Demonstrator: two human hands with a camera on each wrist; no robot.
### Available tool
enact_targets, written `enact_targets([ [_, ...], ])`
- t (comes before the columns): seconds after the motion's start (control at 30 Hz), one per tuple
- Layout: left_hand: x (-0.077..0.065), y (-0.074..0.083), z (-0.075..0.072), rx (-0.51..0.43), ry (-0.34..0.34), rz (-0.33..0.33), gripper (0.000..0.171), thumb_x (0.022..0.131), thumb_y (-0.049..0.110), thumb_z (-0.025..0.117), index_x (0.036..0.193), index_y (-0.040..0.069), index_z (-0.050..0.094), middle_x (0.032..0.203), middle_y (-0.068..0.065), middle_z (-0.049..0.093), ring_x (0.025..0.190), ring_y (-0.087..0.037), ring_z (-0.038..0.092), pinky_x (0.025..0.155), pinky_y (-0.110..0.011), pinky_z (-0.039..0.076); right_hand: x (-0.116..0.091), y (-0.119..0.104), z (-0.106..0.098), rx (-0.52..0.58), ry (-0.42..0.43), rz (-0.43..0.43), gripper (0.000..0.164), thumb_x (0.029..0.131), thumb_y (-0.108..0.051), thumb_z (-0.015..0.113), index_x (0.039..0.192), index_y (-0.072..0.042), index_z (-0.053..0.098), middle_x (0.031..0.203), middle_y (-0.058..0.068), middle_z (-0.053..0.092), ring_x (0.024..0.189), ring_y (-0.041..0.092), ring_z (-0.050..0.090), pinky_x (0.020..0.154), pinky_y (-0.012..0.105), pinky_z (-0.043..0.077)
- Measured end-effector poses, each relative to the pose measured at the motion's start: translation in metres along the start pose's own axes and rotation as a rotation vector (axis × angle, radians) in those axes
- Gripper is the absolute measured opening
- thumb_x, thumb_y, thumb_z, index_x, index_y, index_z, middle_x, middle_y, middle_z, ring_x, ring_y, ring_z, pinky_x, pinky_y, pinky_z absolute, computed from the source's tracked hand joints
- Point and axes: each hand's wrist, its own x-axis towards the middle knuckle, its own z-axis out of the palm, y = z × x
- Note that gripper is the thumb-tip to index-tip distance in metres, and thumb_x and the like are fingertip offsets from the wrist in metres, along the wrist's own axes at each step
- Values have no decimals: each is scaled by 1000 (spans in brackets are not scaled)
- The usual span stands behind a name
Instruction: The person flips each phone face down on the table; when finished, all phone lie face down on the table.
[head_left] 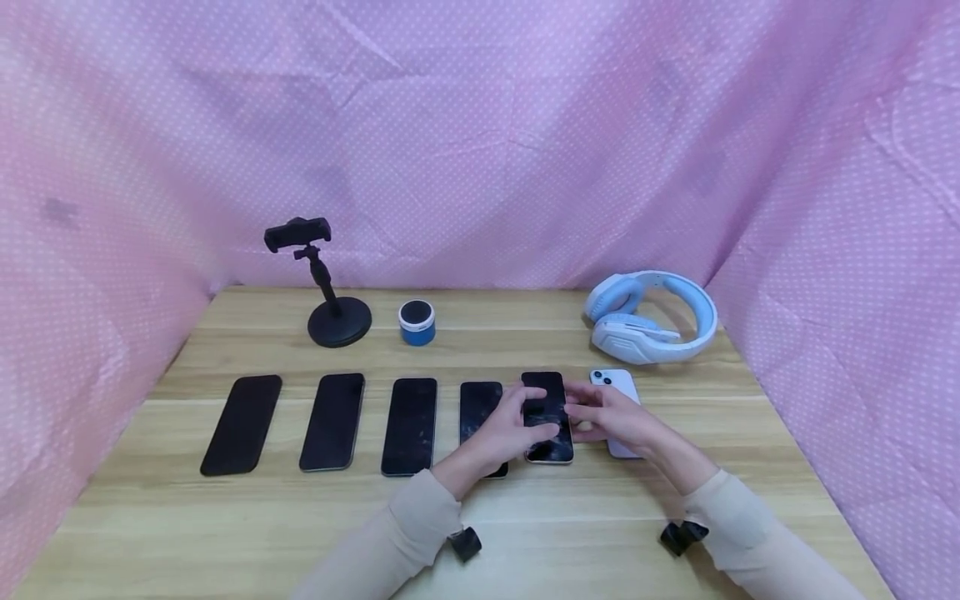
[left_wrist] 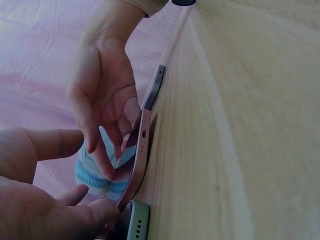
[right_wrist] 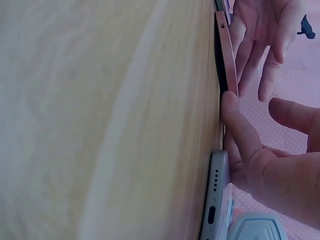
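Observation:
A phone with a black screen (head_left: pixel 546 412) and a pinkish frame lies between my two hands, its right edge tilted up off the table in the right wrist view. At its left edge is my left hand (head_left: pixel 501 433), thumb and index finger spread over the screen. My right hand (head_left: pixel 621 417) has its fingertips at the raised right edge, with the thumb held apart. Beneath my left hand, a black-screened phone (head_left: pixel 480 404) with a greenish frame is partly covered. A pale phone (head_left: pixel 624 383) lies face down, partly hidden under my right hand.
Three more dark phones lie to the left: one far left (head_left: pixel 242 425), one beside it (head_left: pixel 332 421), another nearer (head_left: pixel 409 425). Behind them stand a black phone stand (head_left: pixel 340 322) and a small blue speaker (head_left: pixel 417 323). White-and-blue headphones (head_left: pixel 637 340) lie back right.

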Motion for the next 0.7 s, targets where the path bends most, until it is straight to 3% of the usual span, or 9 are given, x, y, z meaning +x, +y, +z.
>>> enact_targets([
  [0.3,-1,1,-1,0,-10,-24,54,94,12,73,143,9,52,167,-15,13,152,-39,10,121,-59,15,-2,-1,2,-3,32,17,62,107,-13,54,156,9,23,144,32,45,114,28,60,93,47,57],
  [0.4,-1,1,-1,-8,1,-17,53,93,10,73,142,8,53,166,-17,15,150,-38,14,121,-57,18,-3,-2,1,-1,25,12,63,107,-13,53,156,10,22,146,33,43,116,29,59,93,47,57],
  [0.47,0,1,-1,-13,14,-9,55,90,6,74,141,6,54,166,-18,16,136,-36,36,113,-49,33,-3,-2,1,16,17,10,63,107,-13,52,156,10,21,147,33,44,118,31,59,93,47,57],
  [0.53,0,1,-1,-16,25,0,57,86,1,73,140,5,55,165,-19,17,108,-32,50,97,-40,44,-2,-3,-1,36,1,4,63,108,-14,51,157,10,19,147,32,44,121,33,58,94,47,56],
  [0.63,1,1,-1,-15,30,1,61,81,-4,72,139,5,55,165,-18,17,87,-27,44,83,-32,41,-3,-5,-3,70,-21,-2,61,109,-14,48,157,9,18,147,31,46,123,34,58,95,47,56],
  [0.7,1,2,-2,-15,27,-1,62,81,-5,70,140,5,55,165,-17,17,100,-27,45,90,-31,40,-3,-6,-5,83,-33,-9,60,109,-14,47,157,9,18,146,31,47,123,34,59,96,48,55],
])
